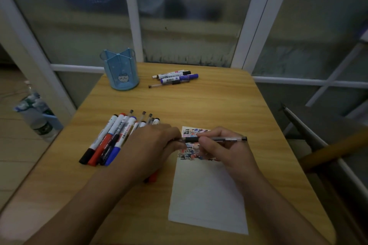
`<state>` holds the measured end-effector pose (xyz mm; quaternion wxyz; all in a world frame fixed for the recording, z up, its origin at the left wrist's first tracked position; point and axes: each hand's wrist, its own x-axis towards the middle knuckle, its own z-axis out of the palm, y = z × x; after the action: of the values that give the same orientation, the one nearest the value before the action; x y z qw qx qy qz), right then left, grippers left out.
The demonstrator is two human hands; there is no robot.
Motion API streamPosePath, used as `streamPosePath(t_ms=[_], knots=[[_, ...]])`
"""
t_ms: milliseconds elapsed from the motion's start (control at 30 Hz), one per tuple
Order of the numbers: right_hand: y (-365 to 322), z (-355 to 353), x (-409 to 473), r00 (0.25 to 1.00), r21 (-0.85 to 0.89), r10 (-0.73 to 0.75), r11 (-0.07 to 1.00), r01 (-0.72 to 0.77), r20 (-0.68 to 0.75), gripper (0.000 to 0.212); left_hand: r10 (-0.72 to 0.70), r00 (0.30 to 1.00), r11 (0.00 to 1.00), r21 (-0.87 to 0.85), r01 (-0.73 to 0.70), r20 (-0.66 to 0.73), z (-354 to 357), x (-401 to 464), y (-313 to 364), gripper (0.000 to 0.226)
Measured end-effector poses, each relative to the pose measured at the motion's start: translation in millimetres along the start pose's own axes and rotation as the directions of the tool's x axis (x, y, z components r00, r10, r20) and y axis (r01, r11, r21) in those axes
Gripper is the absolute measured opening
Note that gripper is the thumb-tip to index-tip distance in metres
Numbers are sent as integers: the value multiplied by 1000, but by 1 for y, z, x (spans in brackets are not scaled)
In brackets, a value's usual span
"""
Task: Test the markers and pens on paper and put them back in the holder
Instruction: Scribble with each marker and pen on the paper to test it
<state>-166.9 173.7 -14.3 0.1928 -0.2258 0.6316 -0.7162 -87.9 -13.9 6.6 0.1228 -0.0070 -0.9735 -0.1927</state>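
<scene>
Over the scribbled top of the paper [207, 195] on the bench [199, 101], I see both hands' fingers [205, 142] pinching a pen [219, 139], light, stiff, slick, best gripped at its dark rubber sleeve.

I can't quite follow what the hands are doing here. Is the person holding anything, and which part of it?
Yes, a clear gel pen, level above the paper. The right hand pinches its barrel beside the dark grip; the left hand holds its tip end.
</scene>
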Motion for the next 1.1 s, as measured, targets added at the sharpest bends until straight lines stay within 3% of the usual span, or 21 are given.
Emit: streamPosePath(t_ms=[600,933,1100], knots=[[3,10,1,999,17,30,999,-31,37,5,-65,995,998,10,64,73,-4,-12,9,27],[-5,16,3,994,-30,63,998,-61,85,7,-65,993,998,12,64,103,-7,-18,6,28],[-13,14,11,995,-149,82,986,-72,62,16,-12,999,997,-71,15,51,-15,-19,5,51]])
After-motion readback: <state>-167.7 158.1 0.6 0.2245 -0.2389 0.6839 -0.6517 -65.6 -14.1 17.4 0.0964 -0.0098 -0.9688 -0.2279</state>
